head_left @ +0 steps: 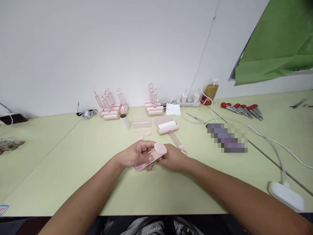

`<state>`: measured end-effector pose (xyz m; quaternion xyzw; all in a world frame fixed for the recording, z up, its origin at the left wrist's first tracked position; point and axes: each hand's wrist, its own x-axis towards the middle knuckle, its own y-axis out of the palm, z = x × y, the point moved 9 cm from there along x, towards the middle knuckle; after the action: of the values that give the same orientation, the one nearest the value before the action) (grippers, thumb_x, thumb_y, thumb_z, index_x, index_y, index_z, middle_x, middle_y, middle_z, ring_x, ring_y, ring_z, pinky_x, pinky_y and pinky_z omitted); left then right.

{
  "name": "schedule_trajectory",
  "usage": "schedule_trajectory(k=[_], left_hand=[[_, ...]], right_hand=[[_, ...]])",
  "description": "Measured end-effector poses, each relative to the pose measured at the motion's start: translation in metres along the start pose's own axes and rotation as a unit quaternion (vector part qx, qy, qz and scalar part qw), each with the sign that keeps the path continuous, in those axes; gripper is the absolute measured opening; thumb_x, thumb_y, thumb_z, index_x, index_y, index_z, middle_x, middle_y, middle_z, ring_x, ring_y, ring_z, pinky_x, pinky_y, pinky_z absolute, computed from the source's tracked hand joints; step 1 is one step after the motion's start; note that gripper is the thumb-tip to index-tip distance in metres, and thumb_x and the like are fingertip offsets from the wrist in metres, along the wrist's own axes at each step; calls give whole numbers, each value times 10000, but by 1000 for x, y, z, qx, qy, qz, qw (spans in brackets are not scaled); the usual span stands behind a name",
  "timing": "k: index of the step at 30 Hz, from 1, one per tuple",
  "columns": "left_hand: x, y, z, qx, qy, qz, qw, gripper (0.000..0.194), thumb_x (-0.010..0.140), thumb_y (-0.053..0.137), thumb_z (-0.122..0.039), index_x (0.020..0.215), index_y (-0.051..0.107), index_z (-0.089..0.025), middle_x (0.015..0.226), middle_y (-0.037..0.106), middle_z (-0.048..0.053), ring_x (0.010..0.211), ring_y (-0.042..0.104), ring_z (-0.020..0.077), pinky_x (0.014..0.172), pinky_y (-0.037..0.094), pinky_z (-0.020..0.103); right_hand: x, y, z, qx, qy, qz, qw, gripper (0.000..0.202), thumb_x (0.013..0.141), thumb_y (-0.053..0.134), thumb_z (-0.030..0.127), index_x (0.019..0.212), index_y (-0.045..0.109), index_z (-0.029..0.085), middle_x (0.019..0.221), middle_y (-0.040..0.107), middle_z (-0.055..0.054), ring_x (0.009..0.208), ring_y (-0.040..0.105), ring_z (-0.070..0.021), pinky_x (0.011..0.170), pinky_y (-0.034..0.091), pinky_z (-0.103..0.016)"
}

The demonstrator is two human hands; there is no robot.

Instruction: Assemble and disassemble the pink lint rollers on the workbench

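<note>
Between my two hands is a pink lint roller housing (160, 149), a curved shell with a rounded end, tilted above the table. My left hand (137, 154) grips it, thumb pressed on its inner side. My right hand (173, 157) closes around its far side, most of those fingers hidden behind the shell. Just beyond lie two small pink discs (147, 133) and a clear pink cover (141, 123). A pink lint roller (168, 127) with a white roll and a see-through handle (175, 139) rests beyond my right hand. Left of the cover stands a cardboard-cored white roll (125, 121).
Along the wall stand two groups of pink lint rollers (111, 109), a power strip (188, 104) and a bottle (209, 92). Red-handled tools (242, 109) lie at the right. A blurred purple object (226, 137), white cables and a white device (286, 195) occupy the right side.
</note>
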<state>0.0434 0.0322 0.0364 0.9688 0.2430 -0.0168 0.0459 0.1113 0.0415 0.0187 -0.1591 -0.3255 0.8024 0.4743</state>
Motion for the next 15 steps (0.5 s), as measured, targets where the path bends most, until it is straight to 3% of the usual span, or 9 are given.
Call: schedule_trajectory(k=[4,7,10,12,15], left_hand=[[-6,-10,-2,-24,16,-34,999,431,674,763,-489,871,628,-131,707,613,41,517,566,118,511,444,253],[-23,-27,-21,-52,83,-71,993,517,576,800,-528,872,587,-162,649,581,2,409,535,114,406,382,237],[-35,-64,-32,53,79,-203,975,404,689,747,-450,900,555,-164,682,599,19,541,602,148,447,382,227],[-38,-94,-33,158,43,-324,932,326,765,677,-424,929,548,-173,725,610,17,626,604,149,484,379,222],[-31,-128,-33,368,-21,-446,815,207,833,569,-378,910,585,-186,766,629,12,670,565,147,584,409,260]], right_hand=[[3,-1,-7,-48,7,0,999,108,778,571,167,805,673,189,760,679,-29,675,574,-172,603,363,-255],[6,-1,-13,-86,11,4,996,101,802,565,197,748,649,184,743,649,-29,651,543,-155,590,323,-250],[8,-2,-15,-124,3,1,992,115,812,550,199,742,639,182,772,638,-34,667,532,-152,587,301,-249],[9,1,-15,-136,-9,7,991,111,805,543,181,776,650,186,810,641,-38,694,540,-156,595,304,-249],[9,5,-13,-138,-28,20,990,167,782,539,139,872,669,193,886,648,-45,765,565,-170,621,324,-251]])
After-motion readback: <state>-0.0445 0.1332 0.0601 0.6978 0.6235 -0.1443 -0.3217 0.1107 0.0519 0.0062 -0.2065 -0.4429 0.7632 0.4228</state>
